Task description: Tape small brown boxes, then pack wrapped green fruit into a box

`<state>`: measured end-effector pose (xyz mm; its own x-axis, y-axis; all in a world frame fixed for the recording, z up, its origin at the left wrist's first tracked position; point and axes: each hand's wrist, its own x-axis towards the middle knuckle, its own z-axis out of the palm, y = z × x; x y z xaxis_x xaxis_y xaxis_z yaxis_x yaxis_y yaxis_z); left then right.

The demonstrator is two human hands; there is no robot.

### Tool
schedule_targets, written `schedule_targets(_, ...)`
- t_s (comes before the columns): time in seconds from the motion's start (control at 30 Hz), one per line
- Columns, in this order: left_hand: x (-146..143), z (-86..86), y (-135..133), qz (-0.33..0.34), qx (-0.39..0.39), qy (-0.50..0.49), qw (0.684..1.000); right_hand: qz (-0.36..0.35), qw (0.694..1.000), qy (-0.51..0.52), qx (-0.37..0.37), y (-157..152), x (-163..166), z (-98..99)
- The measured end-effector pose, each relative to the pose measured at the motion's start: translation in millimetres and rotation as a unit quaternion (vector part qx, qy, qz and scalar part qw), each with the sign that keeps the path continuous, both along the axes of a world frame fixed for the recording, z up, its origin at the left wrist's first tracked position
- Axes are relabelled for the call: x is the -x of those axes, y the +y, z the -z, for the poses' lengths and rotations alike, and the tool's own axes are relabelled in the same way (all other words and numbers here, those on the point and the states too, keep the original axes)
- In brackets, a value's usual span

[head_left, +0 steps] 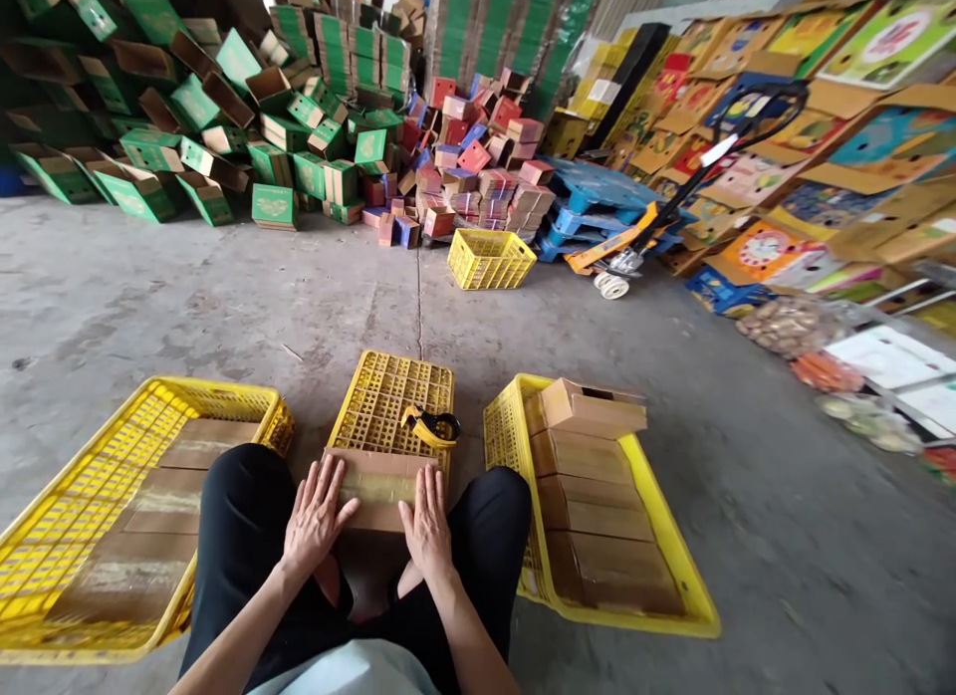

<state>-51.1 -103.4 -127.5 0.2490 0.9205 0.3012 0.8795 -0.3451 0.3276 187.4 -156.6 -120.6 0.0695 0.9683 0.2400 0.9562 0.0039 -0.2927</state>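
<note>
A brown cardboard box [377,488] with a strip of clear tape along its top lies on an upturned yellow crate [392,401] between my knees. My left hand [318,516] lies flat on the box's left end, fingers spread. Pressed flat on its right end is my right hand [427,521]. A yellow and black tape dispenser [431,426] rests on the crate just beyond the box. Neither hand holds anything.
A yellow crate [672,546] at my right holds a row of taped brown boxes [590,476]. Another yellow crate [45,536] at my left holds flat boxes. Farther off are piles of green and red cartons, a yellow basket [489,259], blue pallets and a pallet jack [642,242].
</note>
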Motion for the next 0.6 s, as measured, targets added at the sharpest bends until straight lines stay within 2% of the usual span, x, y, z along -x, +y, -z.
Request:
schedule_targets(0.17, 4, 0.3, 0, 0.041, 0.002, -0.002, 0.999, 0.013, 0.998, 0.057, -0.014, -4, -4, 8.5)
schedule_targets(0.33, -3, 1.7, -4, -0.021, 0.011, 0.009, 1.000, 0.056, 0.987, 0.151, -0.010, -14, -11, 14.6)
schedule_targets(0.6, -9, -0.2, 1, -0.053, 0.055, 0.020, 0.997, 0.126, 0.956, 0.264, 0.001, -5, -19, 33.8)
